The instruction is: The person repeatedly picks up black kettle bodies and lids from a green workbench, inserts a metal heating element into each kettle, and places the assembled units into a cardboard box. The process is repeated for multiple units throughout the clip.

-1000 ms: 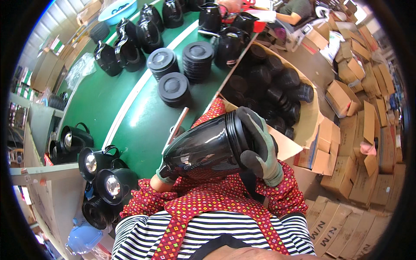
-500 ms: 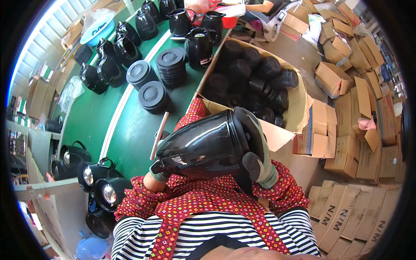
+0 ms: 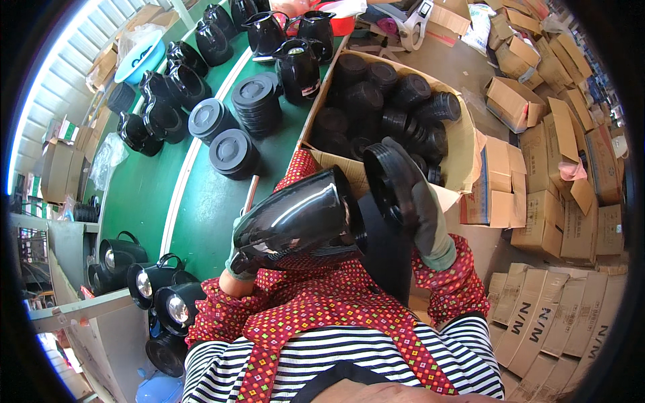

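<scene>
Head: right fingers (image 3: 422,205) curled around lid (image 3: 381,176)

Green bench (image 3: 211,208): stretches away before me, a white stripe (image 3: 176,195) along its length.
Right edge: near it I have stacked black lids (image 3: 234,154); farther off stand glossy jugs (image 3: 297,72).
Left edge: a row of black pots (image 3: 163,121), with crumpled clear plastic (image 3: 107,161) nearer me.
Floor (image 3: 437,64): past my bench's right edge, it bears open cartons (image 3: 516,104) and a white sack (image 3: 476,28).
</scene>
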Tool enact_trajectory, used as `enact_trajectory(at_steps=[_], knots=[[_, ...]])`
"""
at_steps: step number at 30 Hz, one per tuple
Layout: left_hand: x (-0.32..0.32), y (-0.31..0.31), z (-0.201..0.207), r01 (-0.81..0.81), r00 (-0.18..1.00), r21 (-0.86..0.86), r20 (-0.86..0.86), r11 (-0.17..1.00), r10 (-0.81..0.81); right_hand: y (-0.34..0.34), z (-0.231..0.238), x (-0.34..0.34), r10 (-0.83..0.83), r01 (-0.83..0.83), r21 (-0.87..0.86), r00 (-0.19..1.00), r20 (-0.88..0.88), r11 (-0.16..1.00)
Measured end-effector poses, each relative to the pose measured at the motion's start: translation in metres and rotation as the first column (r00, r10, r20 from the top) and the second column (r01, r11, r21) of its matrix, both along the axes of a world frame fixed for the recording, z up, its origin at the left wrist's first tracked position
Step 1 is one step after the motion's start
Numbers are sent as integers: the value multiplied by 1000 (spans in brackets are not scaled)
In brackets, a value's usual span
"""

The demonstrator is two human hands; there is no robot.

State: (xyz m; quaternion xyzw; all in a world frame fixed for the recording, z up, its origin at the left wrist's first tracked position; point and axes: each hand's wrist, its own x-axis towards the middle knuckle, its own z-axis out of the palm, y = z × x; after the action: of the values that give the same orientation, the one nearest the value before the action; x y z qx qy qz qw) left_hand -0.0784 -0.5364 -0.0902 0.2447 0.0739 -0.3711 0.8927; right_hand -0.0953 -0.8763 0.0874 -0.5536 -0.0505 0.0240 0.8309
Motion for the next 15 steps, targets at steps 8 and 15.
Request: enact_trajectory(at_steps=[8, 15], knots=[[-6, -9, -1, 26, 999, 16, 26, 1000, -27, 18, -29, -10, 49, 172, -509, 919, 391, 843], [-5, -21, 8, 24, 1000, 7, 13, 1000, -24, 8, -35, -6, 172, 202, -595, 842, 511, 778]])
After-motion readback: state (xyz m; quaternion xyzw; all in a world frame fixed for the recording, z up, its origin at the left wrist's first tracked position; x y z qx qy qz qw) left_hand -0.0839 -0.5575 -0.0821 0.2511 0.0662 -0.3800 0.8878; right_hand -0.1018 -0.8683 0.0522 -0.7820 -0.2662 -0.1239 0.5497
